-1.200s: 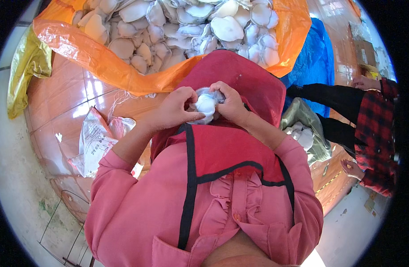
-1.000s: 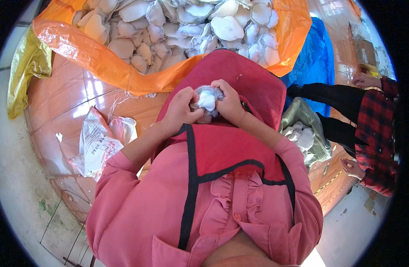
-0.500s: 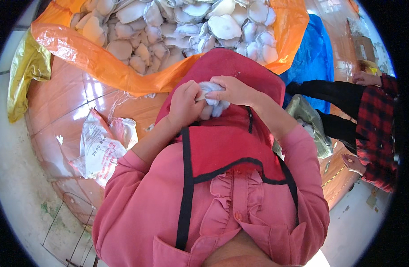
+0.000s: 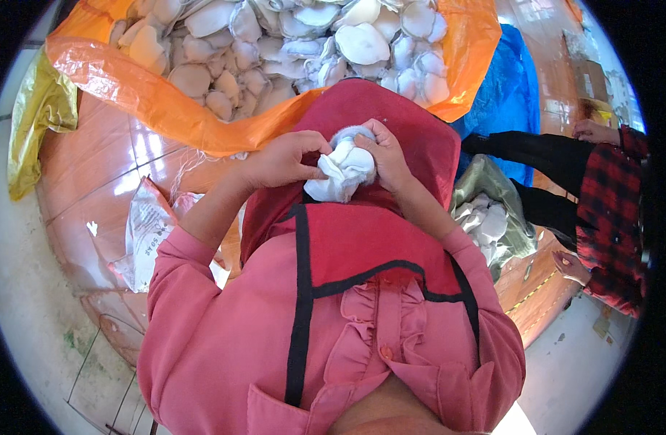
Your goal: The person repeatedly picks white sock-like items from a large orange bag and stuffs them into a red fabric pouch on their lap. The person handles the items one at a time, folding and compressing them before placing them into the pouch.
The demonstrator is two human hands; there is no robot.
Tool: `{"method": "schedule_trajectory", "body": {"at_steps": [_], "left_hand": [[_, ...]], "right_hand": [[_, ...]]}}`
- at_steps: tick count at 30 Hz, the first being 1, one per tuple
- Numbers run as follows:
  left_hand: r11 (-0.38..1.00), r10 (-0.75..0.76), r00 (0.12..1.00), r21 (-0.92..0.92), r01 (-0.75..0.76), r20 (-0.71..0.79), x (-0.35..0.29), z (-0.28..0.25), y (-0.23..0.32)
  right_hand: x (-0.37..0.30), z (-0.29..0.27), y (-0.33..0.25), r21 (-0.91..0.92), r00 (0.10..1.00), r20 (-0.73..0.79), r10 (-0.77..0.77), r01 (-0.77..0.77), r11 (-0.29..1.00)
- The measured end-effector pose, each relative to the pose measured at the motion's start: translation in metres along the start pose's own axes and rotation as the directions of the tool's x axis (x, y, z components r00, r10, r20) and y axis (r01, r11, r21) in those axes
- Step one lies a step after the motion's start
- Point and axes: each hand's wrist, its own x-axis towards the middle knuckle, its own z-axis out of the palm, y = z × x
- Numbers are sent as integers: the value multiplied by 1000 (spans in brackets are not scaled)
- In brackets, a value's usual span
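A small soft white cloth piece (image 4: 346, 170) with a fluffy grey edge hangs bunched over my lap, its folded white side facing up. My right hand (image 4: 387, 156) grips its upper right part, thumb pressed on top. At its left edge my left hand (image 4: 293, 158) has thumb and curled forefinger against the cloth; part of that contact is hidden. Below both hands lies a dark red apron (image 4: 376, 109) over my knees. Beyond my knees, a heap of similar white and grey pieces (image 4: 362, 43) fills an open orange sack (image 4: 195, 134).
A green translucent bag (image 4: 507, 177) of white pieces stands at right, near a blue plastic sack (image 4: 503, 94). A person in a checked top (image 4: 612, 210) sits at the far right. A printed white sack (image 4: 146, 232) and a yellow bag (image 4: 39, 119) lie left.
The cloth piece has gone from a tight grey bundle to showing its white side. My hands have moved apart, the left going left. More of the green bag's contents shows.
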Motion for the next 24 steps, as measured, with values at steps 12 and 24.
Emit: {"method": "schedule_trajectory", "body": {"at_steps": [12,24], "left_hand": [[963,-210,851,48,265,-481,20,32,0],[870,59,774,413,270,-630,41,31,-18]], "right_hand": [[-10,-15,-12,-25,986,165,-27,31,999],[10,-1,-47,-774,968,222,-114,246,583]]}}
